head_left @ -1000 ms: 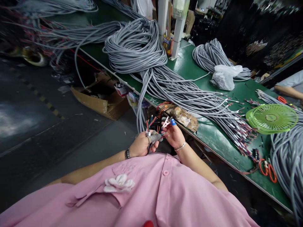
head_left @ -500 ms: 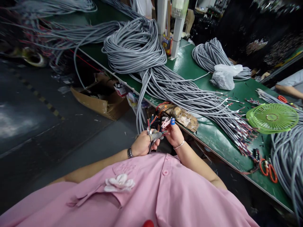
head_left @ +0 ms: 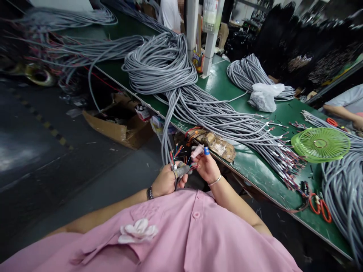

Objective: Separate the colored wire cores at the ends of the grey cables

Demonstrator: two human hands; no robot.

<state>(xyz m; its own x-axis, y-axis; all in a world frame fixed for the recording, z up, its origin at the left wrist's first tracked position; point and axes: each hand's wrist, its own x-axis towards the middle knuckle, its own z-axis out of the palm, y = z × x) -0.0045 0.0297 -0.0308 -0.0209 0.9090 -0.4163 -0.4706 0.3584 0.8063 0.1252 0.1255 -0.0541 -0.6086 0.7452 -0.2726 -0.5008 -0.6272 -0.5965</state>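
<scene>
Running diagonally, a green desk (head_left: 221,81) is loaded with grey cable. A big coil (head_left: 160,64) is set by the near edge, its loose ends spread along that edge toward the right. A second coil (head_left: 249,71) is placed by the far edge, with a plastic bag (head_left: 266,97) beside it. A green fan (head_left: 320,144) and orange-handled scissors (head_left: 319,204) are seen farther right, the scissors close to the near edge. A tape-wrapped block (head_left: 224,148) is laid on the near edge. Coloured wire ends (head_left: 178,151) are held just off that edge, clamped in the left hand (head_left: 167,179); grey cables are draped down to it. A pinkish clip (head_left: 197,151), blurred, is pinched in the right hand (head_left: 208,166), beside the wires. A cardboard box (head_left: 113,126) is left on the dark floor (head_left: 113,166). A co-worker's arm (head_left: 340,112) is seen by the far edge.
</scene>
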